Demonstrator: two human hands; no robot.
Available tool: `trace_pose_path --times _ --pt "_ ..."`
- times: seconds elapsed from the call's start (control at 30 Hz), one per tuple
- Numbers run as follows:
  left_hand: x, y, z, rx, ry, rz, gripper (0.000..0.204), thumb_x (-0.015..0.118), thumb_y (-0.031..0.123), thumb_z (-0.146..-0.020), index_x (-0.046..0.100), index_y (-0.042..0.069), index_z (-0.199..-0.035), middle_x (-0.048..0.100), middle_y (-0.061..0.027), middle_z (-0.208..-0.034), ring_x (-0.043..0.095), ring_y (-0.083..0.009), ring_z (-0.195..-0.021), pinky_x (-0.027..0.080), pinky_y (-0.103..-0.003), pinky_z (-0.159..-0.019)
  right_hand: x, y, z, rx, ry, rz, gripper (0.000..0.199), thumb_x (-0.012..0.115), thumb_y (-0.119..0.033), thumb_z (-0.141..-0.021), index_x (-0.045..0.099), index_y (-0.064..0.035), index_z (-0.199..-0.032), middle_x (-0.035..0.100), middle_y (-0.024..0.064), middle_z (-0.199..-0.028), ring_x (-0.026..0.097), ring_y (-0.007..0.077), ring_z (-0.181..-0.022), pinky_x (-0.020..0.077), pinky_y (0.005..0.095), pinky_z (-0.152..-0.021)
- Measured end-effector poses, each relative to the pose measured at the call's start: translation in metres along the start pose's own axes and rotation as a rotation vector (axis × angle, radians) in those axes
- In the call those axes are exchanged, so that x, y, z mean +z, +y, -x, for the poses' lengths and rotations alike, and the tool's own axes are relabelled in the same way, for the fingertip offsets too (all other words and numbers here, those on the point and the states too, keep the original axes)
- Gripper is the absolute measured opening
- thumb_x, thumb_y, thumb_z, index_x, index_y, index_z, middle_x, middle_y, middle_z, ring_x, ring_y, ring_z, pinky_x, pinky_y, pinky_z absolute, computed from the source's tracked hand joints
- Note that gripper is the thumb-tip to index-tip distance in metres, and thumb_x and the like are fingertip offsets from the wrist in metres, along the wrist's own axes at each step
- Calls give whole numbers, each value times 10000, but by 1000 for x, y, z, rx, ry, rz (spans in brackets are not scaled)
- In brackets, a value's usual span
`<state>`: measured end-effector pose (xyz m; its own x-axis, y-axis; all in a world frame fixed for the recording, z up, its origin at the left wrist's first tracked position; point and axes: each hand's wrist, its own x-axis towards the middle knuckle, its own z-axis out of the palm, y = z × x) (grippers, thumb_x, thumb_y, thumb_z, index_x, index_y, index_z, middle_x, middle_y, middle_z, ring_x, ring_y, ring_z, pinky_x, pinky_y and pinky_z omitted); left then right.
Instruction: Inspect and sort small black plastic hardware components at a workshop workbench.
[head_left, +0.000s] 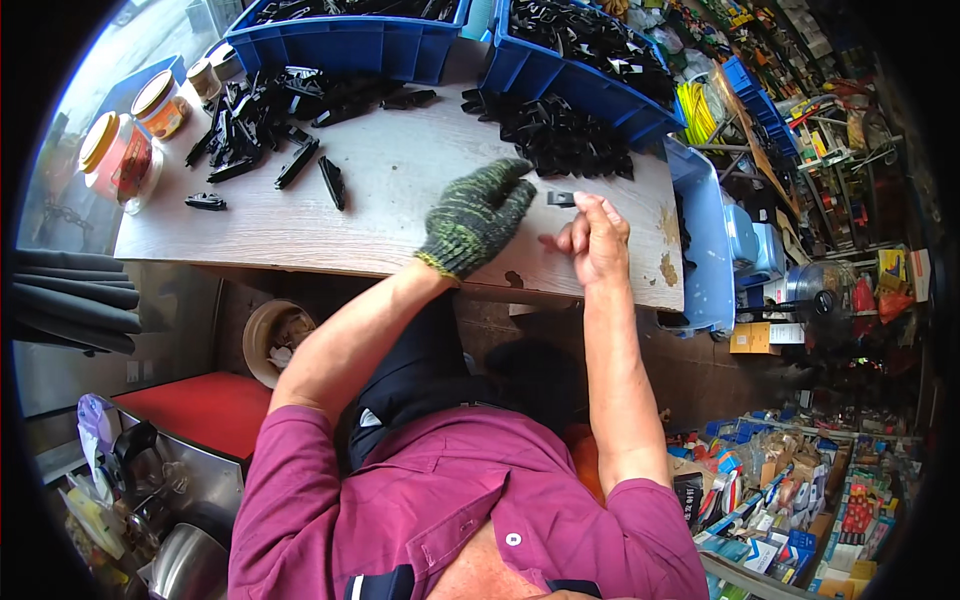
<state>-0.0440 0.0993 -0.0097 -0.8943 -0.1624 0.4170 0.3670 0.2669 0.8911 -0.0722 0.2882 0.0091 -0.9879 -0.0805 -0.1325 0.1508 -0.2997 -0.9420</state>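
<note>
My left hand (480,215), in a dark green and black knitted glove, is over the middle of the pale tabletop with its fingers curled together. Whatever it may hold is hidden. My bare right hand (598,240) is just to its right, fingers bent, with the fingertips pinching the end of a small black plastic piece (560,199). Beyond both hands lies a heap of small black plastic pieces (560,135). Farther left is a loose pile of longer black plastic parts (240,125), with a few strays (332,183) nearer me.
Two blue crates (350,48) (570,85) full of black parts stand along the far edge. Lidded jars (118,150) are at the left end of the wooden table (400,240). A light blue bin (705,240) adjoins its right side; a bucket (265,345) is below. Cluttered shelves line the right.
</note>
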Motion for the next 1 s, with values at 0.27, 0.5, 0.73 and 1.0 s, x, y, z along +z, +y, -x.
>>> trace_pose_path --times 0.27,0.5,0.73,1.0 --pt "16 -7 -3 -254 -198 93 309 600 286 -954 678 45 -1132 714 -190 -998 699 -331 -856 538 -429 -786 13 23 13 -103 -46 94 171 715 -193 -891 646 -42 -931 438 -16 -500 380 107 -390 435 293 -441" --pt "10 0 -3 -447 -115 242 273 586 237 -960 671 19 -1103 706 -168 -952 705 -240 -681 555 -359 -673 18 17 17 -73 -78 270 275 723 -254 -919 663 -5 -1021 446 -28 -505 365 72 -391 393 257 -422" --pt "4 10 -4 -562 -190 356 229 657 257 -940 678 56 -1047 688 -83 -815 630 -164 -642 481 -289 -549 17 24 20 -128 -112 325 304 665 -320 -966 660 -17 -949 453 -42 -524 347 51 -396 354 238 -405" --pt "-22 5 -11 86 -27 -785 292 657 301 -867 681 107 -1083 650 -139 -1101 601 -376 -1016 496 -523 -785 28 20 27 -136 -34 116 287 587 -293 -988 518 -87 -801 383 -6 -456 413 131 -364 485 342 -403"
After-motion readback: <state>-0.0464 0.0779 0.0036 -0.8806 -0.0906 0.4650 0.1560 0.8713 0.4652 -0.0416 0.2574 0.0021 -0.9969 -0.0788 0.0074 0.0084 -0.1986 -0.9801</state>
